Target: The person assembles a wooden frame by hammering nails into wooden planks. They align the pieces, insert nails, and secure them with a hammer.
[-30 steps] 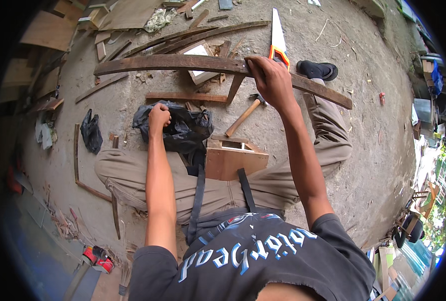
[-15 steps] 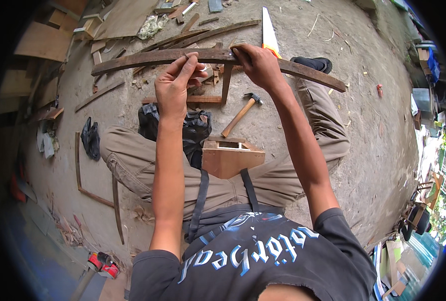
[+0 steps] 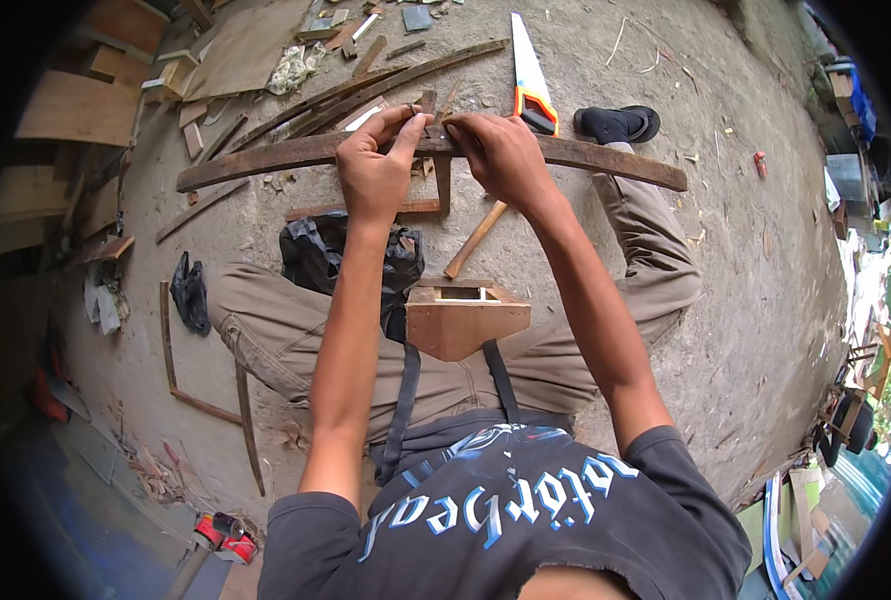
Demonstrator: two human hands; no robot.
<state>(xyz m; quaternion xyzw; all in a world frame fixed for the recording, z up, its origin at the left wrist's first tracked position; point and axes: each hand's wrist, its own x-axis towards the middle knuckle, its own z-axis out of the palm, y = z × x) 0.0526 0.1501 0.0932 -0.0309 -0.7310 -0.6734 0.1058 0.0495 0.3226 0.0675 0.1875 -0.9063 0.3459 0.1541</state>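
A long, dark, slightly curved wooden bar [image 3: 265, 160] lies crosswise in front of me. My left hand [image 3: 375, 175] is closed in a pinch just over the bar, near its middle; whatever sits between thumb and forefinger is too small to make out. Right beside it, my right hand [image 3: 500, 155] grips the bar with curled fingers, the fingertips partly hidden. A short wooden crosspiece [image 3: 443, 188] meets the bar under the hands and points toward me. Below the right hand rests a hammer [image 3: 475, 240], its wooden handle showing and its head hidden by that hand.
A handsaw [image 3: 528, 70] with an orange and black handle lies beyond the bar. Between my legs sits a small wooden box [image 3: 465, 328], beside a black plastic bag [image 3: 310, 250]. More wooden strips [image 3: 405, 75] and scraps lie at the far left.
My left hand has moved right along the bar, up close to my right hand. The bar's middle has come slightly nearer, and the right hand now covers the hammer head.
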